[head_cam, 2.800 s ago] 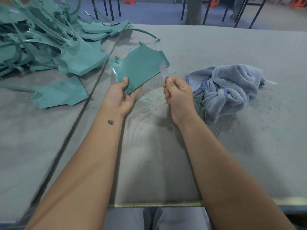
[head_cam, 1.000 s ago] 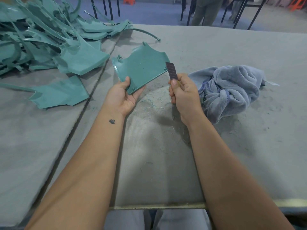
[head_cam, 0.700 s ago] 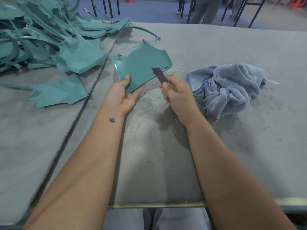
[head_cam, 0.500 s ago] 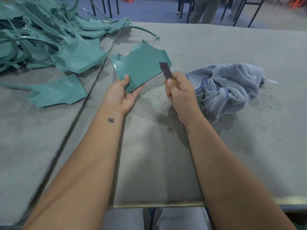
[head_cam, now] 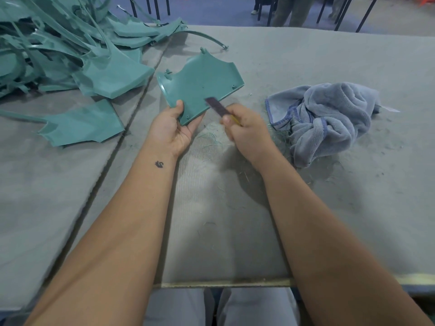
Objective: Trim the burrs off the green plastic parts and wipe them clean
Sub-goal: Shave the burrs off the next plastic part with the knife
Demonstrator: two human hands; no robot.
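Left hand (head_cam: pixel 173 130) grips the green plastic part (head_cam: pixel 200 83) at its near corner, thumb on top. Right hand (head_cam: pixel 247 130) closes round the blade (head_cam: pixel 215 105), laid against the part's 5 o'clock edge. Panel looks light, thin, fairly stiff; support it close to the cut.

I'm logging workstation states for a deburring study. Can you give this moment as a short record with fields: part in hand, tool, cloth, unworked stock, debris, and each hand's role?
part in hand: flat green plastic panel, held tilted above the grey table
left hand: grips the panel's near corner
right hand: grips a dark utility knife blade, its tip against the panel's lower right edge
cloth: crumpled grey-blue towel, lying right of the right hand, untouched
unworked stock: pile of green plastic parts at far left
debris: thin green shavings on the table below the hands
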